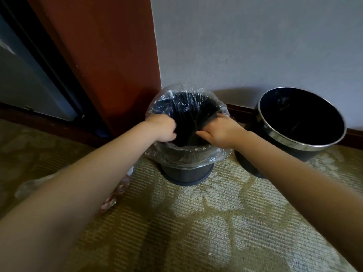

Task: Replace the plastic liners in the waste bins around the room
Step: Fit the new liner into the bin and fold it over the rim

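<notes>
Down by the pale wall (255, 46), both hands work the small dark round plastic bin (186, 173), upright on the carpet (196, 222). Left hand (163, 128) curls round the clear plastic liner (188, 154) at the left rim. Right hand (220, 129) dips its fingers inside opposite, grip hidden. Likely next: the tilted chrome-rimmed black bin (294, 144), nearer the right hand.

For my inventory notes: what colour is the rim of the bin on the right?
Silver, a shiny rim on the black bin; head view.
</notes>
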Available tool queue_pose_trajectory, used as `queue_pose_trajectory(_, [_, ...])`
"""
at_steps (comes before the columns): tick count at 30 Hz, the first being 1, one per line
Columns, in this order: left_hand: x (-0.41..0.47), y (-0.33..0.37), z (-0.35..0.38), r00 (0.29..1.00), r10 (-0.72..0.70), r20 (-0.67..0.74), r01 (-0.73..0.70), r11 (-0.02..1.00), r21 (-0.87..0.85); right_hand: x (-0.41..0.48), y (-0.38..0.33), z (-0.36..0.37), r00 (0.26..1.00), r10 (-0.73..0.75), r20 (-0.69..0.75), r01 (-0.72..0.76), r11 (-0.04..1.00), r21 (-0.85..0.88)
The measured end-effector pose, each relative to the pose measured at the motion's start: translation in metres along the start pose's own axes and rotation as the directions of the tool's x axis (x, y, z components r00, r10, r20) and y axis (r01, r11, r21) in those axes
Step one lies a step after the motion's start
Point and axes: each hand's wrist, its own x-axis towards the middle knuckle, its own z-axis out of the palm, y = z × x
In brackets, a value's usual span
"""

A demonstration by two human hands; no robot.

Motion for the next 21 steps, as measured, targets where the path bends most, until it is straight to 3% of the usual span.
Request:
queue_pose_trajectory(2, [0.003, 0.001, 0.001, 0.987, -0.095, 0.134, 0.080, 0.990, 0.113, 0.002, 0.000, -0.008, 0.981, 0.047, 0.187, -0.054, 0.998, 0.033])
queue_pose_trajectory(3, [0.004, 0.003, 0.000, 0.986, -0.103, 0.130, 0.087, 0.988, 0.128, 0.003, -0.003, -0.013, 0.979, 0.062, 0.194, -0.071, 0.997, 0.041])
queue_pose_trajectory(6, [0.010, 0.009, -0.001, 0.996, -0.014, -0.089, 0.027, 0.988, 0.152, 0.008, -0.010, -0.015, 0.999, 0.041, 0.035, -0.041, 0.999, 0.012])
queue_pose_trajectory(7, [0.012, 0.010, -0.002, 0.994, 0.003, -0.110, 0.015, 0.987, 0.160, 0.008, -0.013, -0.014, 0.999, 0.023, 0.047, -0.023, 1.000, 0.006])
queue_pose_trajectory(10, [0.014, 0.004, 0.002, 0.996, -0.068, 0.052, 0.058, 0.985, 0.164, 0.011, -0.017, -0.019, 0.934, 0.072, 0.351, -0.108, 0.990, 0.087])
queue_pose_trajectory(12, [0.014, 0.001, 0.007, 0.996, -0.088, -0.028, 0.091, 0.988, 0.126, 0.013, -0.020, -0.023, 0.906, 0.067, 0.418, -0.125, 0.986, 0.114])
queue_pose_trajectory(14, [0.016, 0.000, 0.005, 0.956, -0.069, -0.284, 0.091, 0.994, 0.067, 0.017, -0.019, -0.023, 0.957, 0.062, 0.282, -0.113, 0.980, 0.166])
queue_pose_trajectory(17, [0.022, -0.002, -0.008, 0.823, -0.106, -0.558, 0.112, 0.993, -0.023, 0.025, -0.014, -0.022, 0.982, 0.146, -0.122, -0.136, 0.987, 0.088])
queue_pose_trajectory(19, [0.031, -0.009, -0.020, 0.775, -0.201, -0.600, 0.134, 0.979, -0.154, 0.035, -0.008, -0.025, 0.933, 0.223, -0.281, -0.194, 0.973, 0.125])
queue_pose_trajectory(21, [0.042, -0.017, -0.028, 0.796, -0.299, -0.526, 0.139, 0.937, -0.321, 0.046, -0.001, -0.029, 0.914, 0.302, -0.272, -0.252, 0.946, 0.205])
